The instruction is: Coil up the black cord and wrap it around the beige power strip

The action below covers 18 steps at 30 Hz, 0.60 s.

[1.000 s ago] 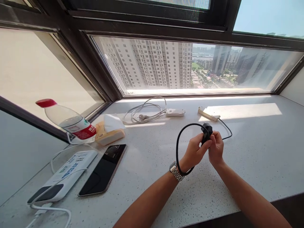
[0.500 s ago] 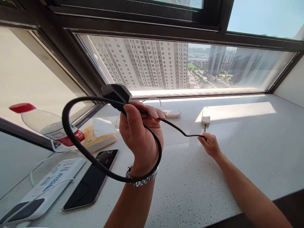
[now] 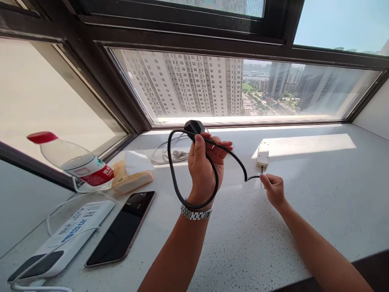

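Observation:
My left hand (image 3: 204, 170) is raised above the white speckled counter (image 3: 304, 194) and grips a black power cable (image 3: 172, 172) just behind its black plug (image 3: 193, 126). The cable makes one loop around that hand and wrist, then runs right and down. My right hand (image 3: 273, 188) pinches the cable low near the counter, close to where it enters a cream power strip (image 3: 263, 153). A metal watch (image 3: 196, 212) sits on my left wrist.
At the left lie a tipped water bottle with a red cap (image 3: 71, 160), a tissue pack (image 3: 132, 172), a dark phone (image 3: 121, 229) and a white power bank with a cable (image 3: 60, 243). A white coiled cord (image 3: 170, 153) rests by the window.
Both hands were together on the plug a second ago. My left hand then lifted with the looped cable and has now drawn back a little, while my right hand slid down the cable toward the power strip.

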### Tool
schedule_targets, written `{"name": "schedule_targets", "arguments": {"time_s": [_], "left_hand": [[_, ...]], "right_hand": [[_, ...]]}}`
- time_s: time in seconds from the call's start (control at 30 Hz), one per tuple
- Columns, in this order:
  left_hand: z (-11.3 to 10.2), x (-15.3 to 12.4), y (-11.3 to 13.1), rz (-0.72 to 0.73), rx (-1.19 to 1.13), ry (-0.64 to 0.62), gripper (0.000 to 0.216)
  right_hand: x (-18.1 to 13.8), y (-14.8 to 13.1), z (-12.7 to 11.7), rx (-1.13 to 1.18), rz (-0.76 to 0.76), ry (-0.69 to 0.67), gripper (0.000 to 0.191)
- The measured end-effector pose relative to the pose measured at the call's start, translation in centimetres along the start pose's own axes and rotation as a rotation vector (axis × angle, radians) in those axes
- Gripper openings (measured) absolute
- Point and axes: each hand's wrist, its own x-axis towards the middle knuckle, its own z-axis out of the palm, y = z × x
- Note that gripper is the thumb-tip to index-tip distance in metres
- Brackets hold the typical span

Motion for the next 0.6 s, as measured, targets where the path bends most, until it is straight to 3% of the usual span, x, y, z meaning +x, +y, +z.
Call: {"name": "schedule_targets", "arguments": {"time_s": [0.17, 0.37, 0.5, 0.6], "left_hand": [[0.3, -0.3, -0.6, 0.079, 0.041, -0.043, 0.035], [0.7, -2.1, -3.9, -0.076, 0.122, -0.169, 0.04], [0.5, -2.1, -4.2, -0.118, 0.133, -0.206, 0.041], [0.7, -1.7, -2.0, -0.037, 0.126, -0.17, 0.038]], "right_hand": [[0.1, -0.6, 0.5, 0.17, 0.146, 0.197, 0.067], [0.0, -1.0, 0.4, 0.255, 0.165, 0.275, 0.066], [-0.3, -0.3, 0.3, 0.166, 0.116, 0.205, 0.064], [-0.4, 0.4, 0.6, -0.017, -0.049, -0.04, 0.059]]}}
